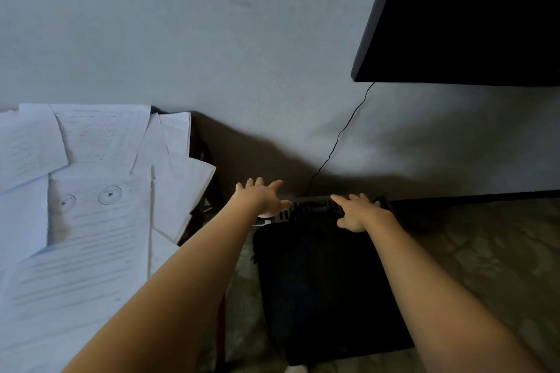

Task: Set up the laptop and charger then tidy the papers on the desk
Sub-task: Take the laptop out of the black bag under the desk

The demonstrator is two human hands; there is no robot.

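I see the left hand (261, 197) and the right hand (360, 212) with fingers straight and spread, gripping nothing, at the far vented edge of the dark closed laptop (327, 288) in the lower centre; I cannot tell whether they press on it. The papers (91, 221) lie overlapping at the left. A thin cable (340, 136) climbs from behind the laptop to a dark panel (472, 15) in the upper right.
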